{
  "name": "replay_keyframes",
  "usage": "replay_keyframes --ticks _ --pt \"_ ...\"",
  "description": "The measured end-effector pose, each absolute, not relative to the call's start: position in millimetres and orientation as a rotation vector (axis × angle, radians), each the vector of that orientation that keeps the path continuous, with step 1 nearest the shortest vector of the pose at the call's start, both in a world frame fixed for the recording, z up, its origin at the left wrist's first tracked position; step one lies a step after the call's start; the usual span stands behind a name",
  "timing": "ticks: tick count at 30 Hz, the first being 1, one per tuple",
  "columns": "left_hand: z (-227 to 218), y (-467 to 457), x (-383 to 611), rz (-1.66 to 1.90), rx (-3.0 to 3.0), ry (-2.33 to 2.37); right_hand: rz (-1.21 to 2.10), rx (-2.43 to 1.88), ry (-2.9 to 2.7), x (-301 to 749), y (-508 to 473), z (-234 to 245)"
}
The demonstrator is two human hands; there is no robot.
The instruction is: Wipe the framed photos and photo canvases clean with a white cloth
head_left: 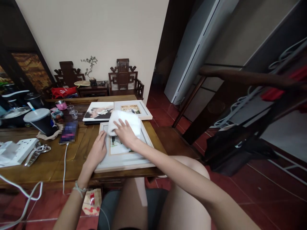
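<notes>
A white picture frame (124,161) lies flat on the wooden table (55,163) in front of me. My right hand (125,133) lies flat with spread fingers on a folded white cloth (124,122) that rests on the frame's glass near its top edge. My left hand (98,150) rests on the frame's left border, fingers stretched along it. Behind this frame lie a second white frame (137,109) and a photo print (98,112) side by side.
A phone (68,132) on a white cable, a dark cup with lid and straw (40,120), a white power strip (22,148), keys (38,150) and small cups sit on the table's left. Wooden chairs (124,78) stand against the wall. A dark stair rail (240,76) runs on the right.
</notes>
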State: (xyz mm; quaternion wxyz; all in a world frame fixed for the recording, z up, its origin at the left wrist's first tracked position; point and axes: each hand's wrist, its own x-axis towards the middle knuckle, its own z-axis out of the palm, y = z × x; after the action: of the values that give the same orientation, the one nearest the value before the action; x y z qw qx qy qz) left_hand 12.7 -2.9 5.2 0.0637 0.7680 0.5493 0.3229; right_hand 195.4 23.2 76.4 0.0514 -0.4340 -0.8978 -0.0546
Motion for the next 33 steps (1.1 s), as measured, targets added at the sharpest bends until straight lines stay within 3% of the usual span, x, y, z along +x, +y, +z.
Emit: replay_keyframes --ticks 4,9,16,24,30,33 --pt "2.0 -0.9 10.7 1.074 2.255 1.671 -0.103 -1.252 -2.823 187.7 41.3 76.5" --pt "-5.2 0.6 9.7 1.025 2.287 1.652 0.062 -1.069 -2.990 209.4 -6.6 80.2" --pt "2.6 -3.8 15.9 0.760 2.352 1.736 0.772 -0.971 -2.998 245.0 -87.7 122.9" --pt "-4.4 -2.3 10.5 0.774 2.410 1.688 0.439 -1.128 -2.819 234.3 -36.3 77.1" --pt "-9.4 3.6 6.2 0.934 2.381 1.650 -0.163 -1.270 -2.630 223.2 45.6 81.6" --pt "-9.7 4.5 5.6 0.964 2.363 1.634 -0.138 -1.276 -2.751 213.7 48.3 73.6"
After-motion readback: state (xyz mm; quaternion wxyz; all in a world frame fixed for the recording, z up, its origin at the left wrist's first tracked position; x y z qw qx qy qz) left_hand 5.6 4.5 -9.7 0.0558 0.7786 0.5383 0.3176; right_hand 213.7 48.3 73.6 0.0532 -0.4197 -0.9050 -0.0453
